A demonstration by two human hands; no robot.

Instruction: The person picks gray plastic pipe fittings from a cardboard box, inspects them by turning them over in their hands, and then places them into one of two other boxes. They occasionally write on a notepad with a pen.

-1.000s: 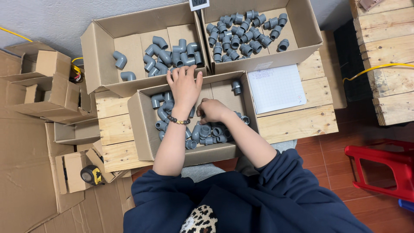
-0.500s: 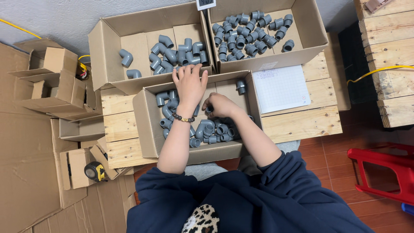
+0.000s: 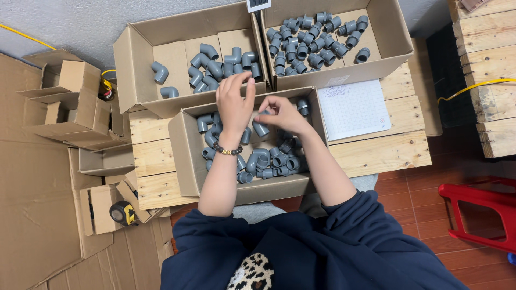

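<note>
Over the near cardboard box (image 3: pixel 183 161) of grey pipe fittings (image 3: pixel 269 161), the right hand (image 3: pixel 282 114) pinches one grey fitting (image 3: pixel 264 113) at its fingertips; the left hand (image 3: pixel 235 102) hovers open, fingers spread.

Three open cardboard boxes (image 3: pixel 185 156) of grey pipe fittings (image 3: pixel 269 161), two hands (image 3: pixel 235 104), one tape measure (image 3: pixel 122 212), one red stool (image 3: pixel 478 215)

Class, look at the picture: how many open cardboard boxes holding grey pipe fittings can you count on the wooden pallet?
3: the near box under both hands, the far left box of elbows, and the far right box of straight couplers. Small boxes on the floor appear to hold none.
</note>
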